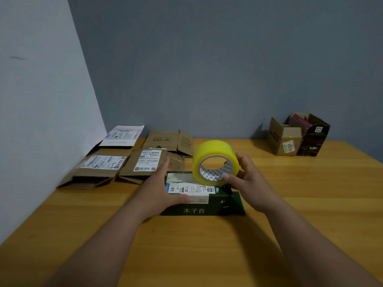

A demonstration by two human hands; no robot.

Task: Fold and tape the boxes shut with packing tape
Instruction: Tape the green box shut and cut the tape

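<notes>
A small dark green box point(219, 200) with a white shipping label on top and white characters on its front flap sits at the middle of the wooden table point(310, 204). My left hand point(159, 189) holds the box at its left side, thumb along the front edge. My right hand point(246, 179) grips a roll of yellow packing tape point(213, 156), which stands on edge on the box's top right.
Several flattened cardboard boxes point(99, 168) with labels lie at the back left by the wall. Two open boxes, one brown point(284, 139) and one dark point(315, 141), stand at the back right.
</notes>
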